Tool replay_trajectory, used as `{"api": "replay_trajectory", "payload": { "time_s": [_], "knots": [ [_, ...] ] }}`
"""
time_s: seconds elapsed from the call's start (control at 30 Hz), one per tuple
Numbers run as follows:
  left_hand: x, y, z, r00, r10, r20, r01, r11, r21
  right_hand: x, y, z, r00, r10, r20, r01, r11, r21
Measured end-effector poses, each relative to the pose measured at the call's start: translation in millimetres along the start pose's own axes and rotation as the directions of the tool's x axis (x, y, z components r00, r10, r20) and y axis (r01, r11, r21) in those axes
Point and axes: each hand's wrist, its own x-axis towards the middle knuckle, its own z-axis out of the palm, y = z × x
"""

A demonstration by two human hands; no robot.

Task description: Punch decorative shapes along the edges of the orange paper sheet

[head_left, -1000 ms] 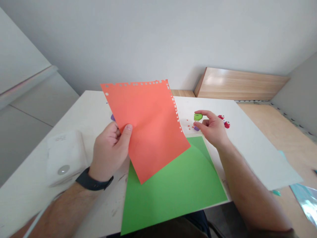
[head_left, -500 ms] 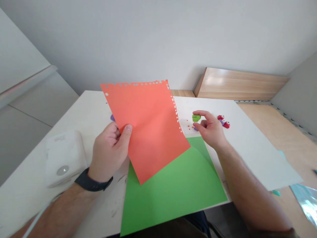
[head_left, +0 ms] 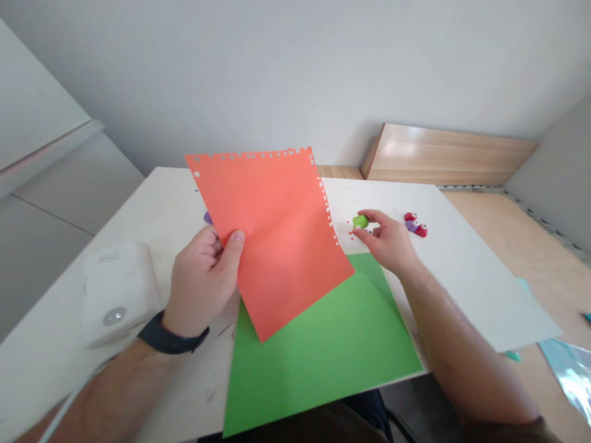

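An orange sheet of paper (head_left: 281, 240) is held up by my left hand (head_left: 203, 280), thumb on its face and fingers behind its left edge. Small punched holes run along its top and right edges. My right hand (head_left: 390, 243) pinches a small green paper punch (head_left: 360, 222) between thumb and fingers, off the sheet's right side. Tiny orange cut-outs (head_left: 351, 235) lie on the table beneath it. Below the orange sheet a green sheet (head_left: 323, 363) lies flat.
Right of my right hand are red and purple punches with eyes (head_left: 417, 226). A purple object (head_left: 207, 218) is partly hidden behind the orange sheet. A white box-like device (head_left: 117, 289) with a cable stands left on the white table (head_left: 466, 271).
My right hand has shifted slightly left, and the green punch has turned between the fingers. My left hand and the orange sheet stay nearly still.
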Motion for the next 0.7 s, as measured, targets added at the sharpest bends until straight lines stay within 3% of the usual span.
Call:
{"api": "replay_trajectory", "payload": {
  "time_s": [0.23,0.47,0.57,0.7],
  "knots": [
    [0,-3,-0.4,1.000,0.015,0.013,-0.016,1.000,0.019,4,7,4,0.998,0.005,-0.059,-0.006,1.000,-0.004],
    [0,-2,-0.2,1.000,0.010,0.018,-0.010,1.000,0.005,6,10,10,0.997,0.078,-0.013,-0.075,0.980,0.187],
    [0,-2,-0.3,1.000,0.007,0.011,-0.007,1.000,0.000,4,3,5,0.982,0.170,0.081,-0.189,0.862,0.470],
    [0,-3,-0.5,1.000,0.014,0.024,-0.014,1.000,-0.010,2,-7,-4,0.947,0.147,0.287,-0.314,0.622,0.718]
  ]
}}
